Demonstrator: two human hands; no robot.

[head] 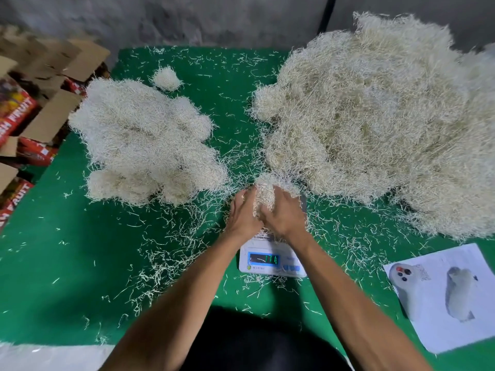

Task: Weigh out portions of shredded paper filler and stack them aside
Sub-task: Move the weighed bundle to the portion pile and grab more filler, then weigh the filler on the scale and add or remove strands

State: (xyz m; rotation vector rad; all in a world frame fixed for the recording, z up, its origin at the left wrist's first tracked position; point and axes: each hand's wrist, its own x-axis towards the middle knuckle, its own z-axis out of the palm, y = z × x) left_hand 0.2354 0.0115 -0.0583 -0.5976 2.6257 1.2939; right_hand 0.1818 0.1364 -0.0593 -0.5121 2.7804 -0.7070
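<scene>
Cupping a pale shredded-paper clump (265, 194) over the scale (270, 259) at frame centre: left hand (242, 214) and right hand (285, 212) both curled round it. Stacked portions (144, 145) at 10 o'clock, bulk heap (388, 121) at 2, spilling past the right frame edge. Bare green tabletop (53, 250) at 8, scattered strands only. Printed sheet (452, 293) at 4. Cartons (24, 108) beyond left table edge at 9.

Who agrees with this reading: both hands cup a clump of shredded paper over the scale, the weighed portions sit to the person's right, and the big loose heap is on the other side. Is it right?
Not quite. The head view shows the weighed portions to the person's left, and the big loose heap to the right. The rest holds: the left hand and right hand cup a clump over the scale.
</scene>
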